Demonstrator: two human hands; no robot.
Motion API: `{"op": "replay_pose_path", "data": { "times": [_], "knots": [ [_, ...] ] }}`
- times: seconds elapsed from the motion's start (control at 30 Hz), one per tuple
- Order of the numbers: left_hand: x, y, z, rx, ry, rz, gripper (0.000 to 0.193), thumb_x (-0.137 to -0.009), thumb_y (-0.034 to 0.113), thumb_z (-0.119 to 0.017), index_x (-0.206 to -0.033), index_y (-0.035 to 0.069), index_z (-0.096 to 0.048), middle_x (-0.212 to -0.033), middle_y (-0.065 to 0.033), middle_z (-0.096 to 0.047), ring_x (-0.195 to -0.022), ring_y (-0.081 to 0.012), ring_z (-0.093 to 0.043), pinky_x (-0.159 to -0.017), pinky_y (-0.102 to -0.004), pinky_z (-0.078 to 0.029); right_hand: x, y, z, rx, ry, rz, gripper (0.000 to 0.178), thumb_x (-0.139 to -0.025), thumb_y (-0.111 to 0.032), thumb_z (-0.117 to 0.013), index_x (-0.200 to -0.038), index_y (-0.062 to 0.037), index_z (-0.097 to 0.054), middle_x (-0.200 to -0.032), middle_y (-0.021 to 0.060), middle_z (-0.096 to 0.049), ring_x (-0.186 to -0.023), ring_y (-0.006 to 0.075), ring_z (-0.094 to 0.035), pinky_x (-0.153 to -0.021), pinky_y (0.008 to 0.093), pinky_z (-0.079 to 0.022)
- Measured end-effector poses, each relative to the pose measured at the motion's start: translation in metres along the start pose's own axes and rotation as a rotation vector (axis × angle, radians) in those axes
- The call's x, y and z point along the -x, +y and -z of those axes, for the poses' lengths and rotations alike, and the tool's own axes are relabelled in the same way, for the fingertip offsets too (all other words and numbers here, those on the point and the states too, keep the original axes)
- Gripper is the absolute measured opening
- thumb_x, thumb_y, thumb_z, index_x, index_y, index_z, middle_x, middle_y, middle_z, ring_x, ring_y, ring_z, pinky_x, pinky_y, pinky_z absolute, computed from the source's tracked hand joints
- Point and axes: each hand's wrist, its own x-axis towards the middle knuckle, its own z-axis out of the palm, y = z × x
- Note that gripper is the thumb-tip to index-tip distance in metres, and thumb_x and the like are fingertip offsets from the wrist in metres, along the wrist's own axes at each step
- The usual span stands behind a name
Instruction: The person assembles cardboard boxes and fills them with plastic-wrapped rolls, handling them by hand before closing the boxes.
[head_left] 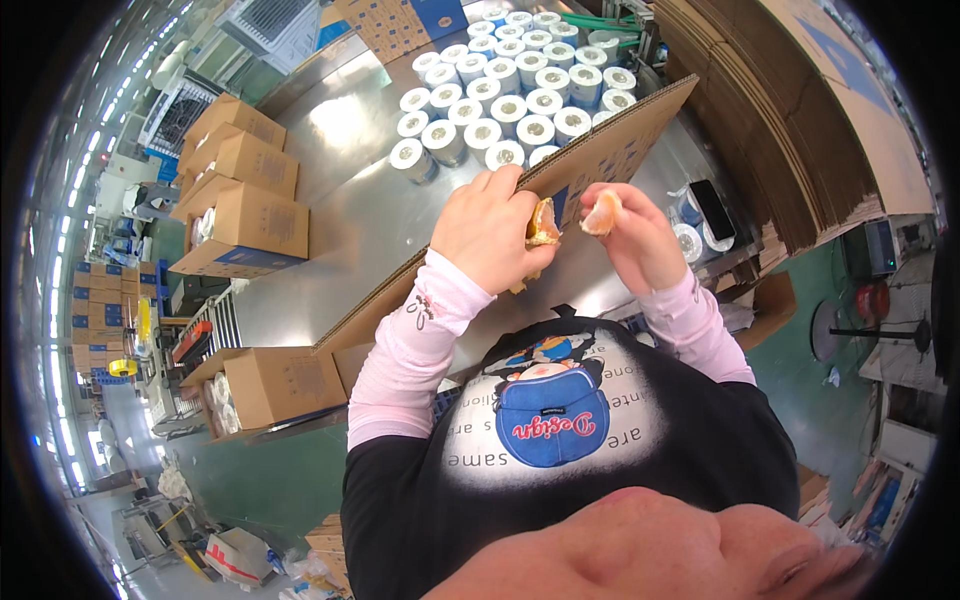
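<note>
Some cartons (268, 222), white contents (222, 402), orange (543, 222) in left grip (487, 230)

A steel worktop (390, 215) is seen from the wearer's head through a single wide fisheye lens, angled steeply downward. The left hand (487, 225) and right hand (642, 240) are framed at close range near the centre, the black shirt (715, 435) is caught from above beneath them, and the green floor (270, 480) is spread toward the curved rim.

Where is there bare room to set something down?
Widest: the metal table between the cartons at left and white rolls. Narrower: beside the right hand, between cardboard sheet and black shirt. Crowded: among the rolls and around the phone.
</note>
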Motion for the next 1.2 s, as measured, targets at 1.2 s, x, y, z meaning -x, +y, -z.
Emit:
{"op": "replay_pose_path", "data": {
  "times": [1.2],
  "knots": [
    [-0.001,0.014,0.010,0.090,-0.135,-0.019,0.085,-0.064,0.029,-0.083,-0.139,0.018,-0.046,-0.121,-0.0156,-0.055,-0.107,-0.0323,-0.056,-0.090,-0.0411,-0.046,-0.015,0.047,0.061,0.188,-0.163,-0.247,0.039,-0.088,-0.016,-0.068,-0.121,-0.0043,-0.051,-0.105,0.0064,-0.064,-0.092,0.0136,-0.063,-0.076,0.0267,-0.054]
  ]
}}
